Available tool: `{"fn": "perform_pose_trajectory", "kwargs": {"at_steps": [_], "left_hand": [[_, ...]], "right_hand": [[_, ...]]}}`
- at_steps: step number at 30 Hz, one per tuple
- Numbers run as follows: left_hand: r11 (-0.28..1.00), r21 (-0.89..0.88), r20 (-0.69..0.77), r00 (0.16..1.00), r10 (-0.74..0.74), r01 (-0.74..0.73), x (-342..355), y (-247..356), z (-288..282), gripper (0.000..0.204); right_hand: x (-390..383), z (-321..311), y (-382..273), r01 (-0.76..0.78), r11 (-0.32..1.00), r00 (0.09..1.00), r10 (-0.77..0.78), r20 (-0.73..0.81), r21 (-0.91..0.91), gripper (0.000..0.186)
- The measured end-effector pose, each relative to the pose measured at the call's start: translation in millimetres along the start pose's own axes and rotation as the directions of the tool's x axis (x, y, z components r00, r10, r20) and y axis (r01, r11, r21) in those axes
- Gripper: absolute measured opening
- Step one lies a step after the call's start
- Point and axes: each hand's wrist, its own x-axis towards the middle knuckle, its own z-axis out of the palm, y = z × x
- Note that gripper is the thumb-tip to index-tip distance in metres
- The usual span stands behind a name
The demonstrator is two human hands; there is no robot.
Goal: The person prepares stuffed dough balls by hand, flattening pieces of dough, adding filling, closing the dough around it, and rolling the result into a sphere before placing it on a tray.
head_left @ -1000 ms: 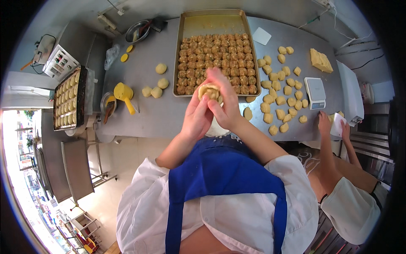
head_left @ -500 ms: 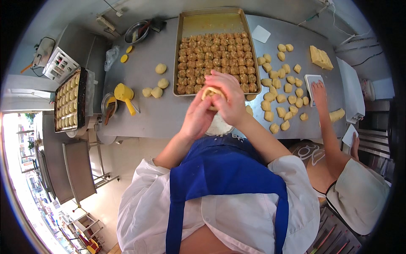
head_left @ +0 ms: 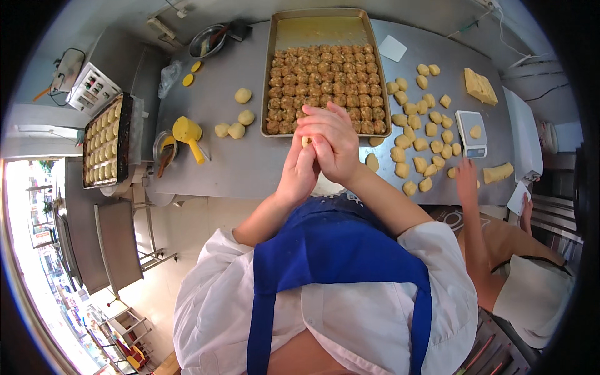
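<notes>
Just in front of the tray, my hands are cupped together around a piece of yellow dough (head_left: 307, 141). Only a small part of the dough shows between the thumbs. My left hand (head_left: 297, 174) holds it from below and the left side. Over it closes my right hand (head_left: 336, 149), fingers wrapped across the top. Behind them lies a metal tray (head_left: 312, 31) with rows of brown filling balls (head_left: 325, 81). Partly hidden under my wrists is something white and round (head_left: 327, 186). Several dough pieces (head_left: 410, 147) are scattered to the right.
Left on the steel table are round dough balls (head_left: 237, 130), a yellow cup with a handle (head_left: 187, 130) and a metal bowl (head_left: 208, 42). At right, a co-worker's hand (head_left: 467, 178) is beside a scale (head_left: 471, 140) with dough on it. A dough block (head_left: 480, 86) sits behind.
My hands have closed tighter round the dough, whose open rim showed between them before. The co-worker's hand has drawn back from the scale, where a dough piece now shows.
</notes>
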Motion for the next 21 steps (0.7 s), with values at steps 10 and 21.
{"fn": "perform_pose_trajectory", "kwargs": {"at_steps": [10, 21], "left_hand": [[0.995, 0.074, -0.019, 0.998, 0.062, -0.061, 3.9, 2.2, -3.3, 0.055], [0.942, 0.175, 0.061, 0.958, 0.279, -0.285, 3.1, -9.1, -0.4, 0.060]], "right_hand": [[2.5, -5.9, -1.5, -0.011, 0.971, 1.000, 0.014, -0.008, 0.239, 0.027], [1.4, 3.4, -17.5, -0.044, 0.991, 0.987, 0.062, -0.147, 0.127, 0.016]]}}
